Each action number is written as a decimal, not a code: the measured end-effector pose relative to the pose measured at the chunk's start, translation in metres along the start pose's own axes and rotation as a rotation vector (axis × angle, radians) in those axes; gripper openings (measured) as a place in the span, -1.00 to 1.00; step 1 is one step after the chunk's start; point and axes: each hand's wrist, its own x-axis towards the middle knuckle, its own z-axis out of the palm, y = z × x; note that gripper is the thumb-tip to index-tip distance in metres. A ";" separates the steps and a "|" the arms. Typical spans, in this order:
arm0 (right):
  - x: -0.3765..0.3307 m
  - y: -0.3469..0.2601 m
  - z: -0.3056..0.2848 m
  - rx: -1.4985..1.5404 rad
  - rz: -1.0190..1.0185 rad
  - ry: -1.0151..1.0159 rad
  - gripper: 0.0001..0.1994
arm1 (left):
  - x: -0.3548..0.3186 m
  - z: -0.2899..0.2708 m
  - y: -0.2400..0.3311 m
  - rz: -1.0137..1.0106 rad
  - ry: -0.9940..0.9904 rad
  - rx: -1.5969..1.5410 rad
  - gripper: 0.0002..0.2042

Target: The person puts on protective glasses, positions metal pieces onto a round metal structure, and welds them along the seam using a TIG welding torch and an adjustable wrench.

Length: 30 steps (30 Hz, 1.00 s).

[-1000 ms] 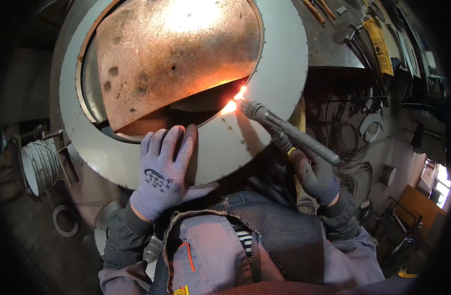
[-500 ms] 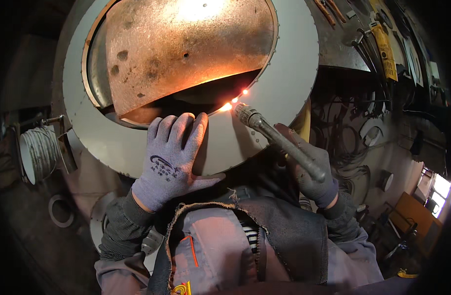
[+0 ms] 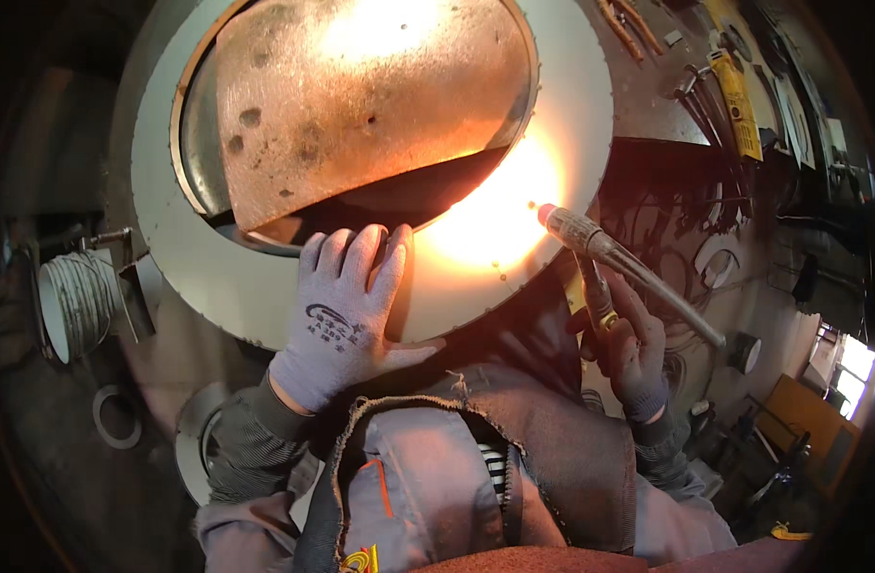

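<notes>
A large pale metal ring (image 3: 175,181) lies in front of me, with small beads along its outer edge. My left hand (image 3: 337,320), in a grey work glove, rests on the ring's near part. Its fingers are spread forward to the inner rim and its thumb points right. To the right, my gloved right hand (image 3: 633,358) is closed round the handle of a welding torch (image 3: 609,248). The torch head points left, above the right part of the ring, apart from the inner rim. A bright glow washes out the surface beside its tip.
Within the ring's opening sits a curved, stained metal sheet (image 3: 361,105), with a dark gap below it. A reel of pale cable (image 3: 79,301) stands at the left. Tongs (image 3: 633,29), a yellow tube-like package (image 3: 736,105) and tangled cables (image 3: 666,239) lie to the right.
My right hand and the torch have moved right, away from the inner rim. Glowing spots on that rim have given way to a broad glow on the ring's face. My left hand stays on the ring.
</notes>
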 end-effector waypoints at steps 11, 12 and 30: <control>0.027 0.014 -0.006 -0.098 -0.198 0.094 -0.33 | 0.029 0.012 0.030 0.006 -0.040 0.031 0.17; 0.025 0.010 -0.009 0.006 -0.115 0.129 -0.33 | 0.021 0.005 0.019 0.007 -0.065 0.052 0.20; 0.047 -0.051 -0.033 -0.205 0.052 -0.130 -0.38 | -0.004 0.004 -0.014 0.098 -0.088 0.004 0.02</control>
